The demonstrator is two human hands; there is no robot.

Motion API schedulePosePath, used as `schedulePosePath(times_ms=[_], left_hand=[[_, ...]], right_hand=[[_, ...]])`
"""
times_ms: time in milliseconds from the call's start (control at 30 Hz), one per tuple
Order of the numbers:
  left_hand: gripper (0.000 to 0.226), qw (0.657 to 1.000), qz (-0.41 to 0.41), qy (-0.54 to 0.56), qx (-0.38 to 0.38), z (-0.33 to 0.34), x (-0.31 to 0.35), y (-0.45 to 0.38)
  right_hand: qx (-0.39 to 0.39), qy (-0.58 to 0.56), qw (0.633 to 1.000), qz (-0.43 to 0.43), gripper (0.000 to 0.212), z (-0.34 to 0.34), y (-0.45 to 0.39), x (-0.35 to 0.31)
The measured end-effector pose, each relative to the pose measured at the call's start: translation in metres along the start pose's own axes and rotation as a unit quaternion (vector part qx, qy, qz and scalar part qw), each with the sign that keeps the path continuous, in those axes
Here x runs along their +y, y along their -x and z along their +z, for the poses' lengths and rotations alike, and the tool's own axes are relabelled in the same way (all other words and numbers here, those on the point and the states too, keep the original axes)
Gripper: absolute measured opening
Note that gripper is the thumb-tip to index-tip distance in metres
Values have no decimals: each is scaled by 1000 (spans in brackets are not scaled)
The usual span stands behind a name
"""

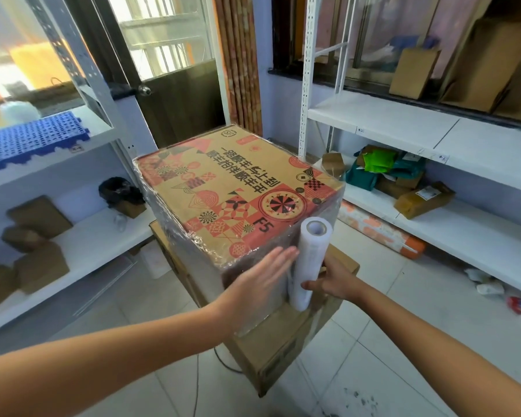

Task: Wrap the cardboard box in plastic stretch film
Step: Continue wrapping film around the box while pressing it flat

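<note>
Where the frame's centre lies, the cardboard box (232, 194) sits printed-face up on a plain brown carton (271, 344), its top and sides already sheathed in glossy, wrinkled stretch film. The box's near edge overhangs toward the lower centre, and the carton beneath juts out past it at lower right. The left hand (259, 281) lies flat with fingers straight and together, pressing the film against the box's near side just below the top edge. The right hand (334, 281) curls around the lower part of the film roll (309, 263), which stands upright and touching the box's near right corner, its open core end level with the top edge. The left fingertips reach almost to the roll.

White shelving (403, 121) fills the right of the frame with small cartons and green bags on its levels; more shelving (82, 233) at the left carries brown boxes and a blue perforated mat (27, 139). Between these racks and the box, pale tiled floor (403, 341) is open on both sides and in the lower foreground. A dark door (181, 97) stands behind at upper centre.
</note>
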State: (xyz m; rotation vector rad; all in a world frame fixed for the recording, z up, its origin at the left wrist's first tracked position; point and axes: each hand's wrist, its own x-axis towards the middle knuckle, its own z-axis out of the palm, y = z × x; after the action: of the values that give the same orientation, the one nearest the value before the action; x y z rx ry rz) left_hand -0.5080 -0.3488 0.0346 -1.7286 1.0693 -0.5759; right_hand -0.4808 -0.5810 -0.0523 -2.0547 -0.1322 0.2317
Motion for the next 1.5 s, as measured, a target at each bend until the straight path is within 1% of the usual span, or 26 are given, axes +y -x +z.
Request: schedulePosePath(times_ms=[33,100,133,233,333,500,600,667,733,800,900,967,1033,1133,1200,1267,1333,1433,1500], left_hand=[[82,1000,-30,0,4,0,-7,-1],[85,998,-59,-2,3,0,-18,0],[82,998,-66,4,5,1,-20,1],[66,990,-112,60,54,1,-21,7],[58,989,-106,82,69,4,-19,11],[46,994,-93,47,38,15,-11,7],[49,992,-114,23,44,22,-4,4],[59,989,-133,18,59,25,-2,4],[68,986,-148,27,77,28,-3,3],[67,986,-140,44,73,27,-2,0],[65,990,-123,34,51,21,-1,-4],[65,991,-123,26,43,18,-1,-5],[63,991,-123,25,40,15,-3,-5],[67,989,-137,40,48,12,-3,-4],[69,985,-147,59,61,11,-4,-2],[71,984,-151,67,71,11,-5,-1],[77,985,-146,58,66,13,-5,0],[79,988,-138,45,56,15,-5,-1],[78,989,-132,46,48,14,-2,-1]], right_hand=[[-5,3,1000,5,74,-1,1,0],[-14,8,1000,15,68,-3,0,0],[-18,8,1000,17,64,-4,0,-1],[-19,13,1000,21,54,-5,-1,-7],[-8,30,1000,3,57,-8,0,-11],[-6,64,998,-14,62,-16,-2,-12],[-3,83,996,-26,66,-18,-4,-8],[6,96,995,-19,67,-21,-4,-7],[44,89,995,9,65,-26,-3,-7],[87,84,992,19,63,-29,-2,-5],[110,90,990,18,67,-27,1,0],[91,54,994,-5,70,-24,2,3],[47,2,999,-25,72,-25,1,7],[-35,-4,999,-23,67,-31,2,9],[-66,-4,998,-25,63,-37,1,12],[-74,-6,997,-26,63,-47,-1,12],[-66,-5,997,-26,68,-56,-4,14],[-44,44,998,-28,82,-63,-8,20],[-26,73,997,-19,85,-65,-10,22]])
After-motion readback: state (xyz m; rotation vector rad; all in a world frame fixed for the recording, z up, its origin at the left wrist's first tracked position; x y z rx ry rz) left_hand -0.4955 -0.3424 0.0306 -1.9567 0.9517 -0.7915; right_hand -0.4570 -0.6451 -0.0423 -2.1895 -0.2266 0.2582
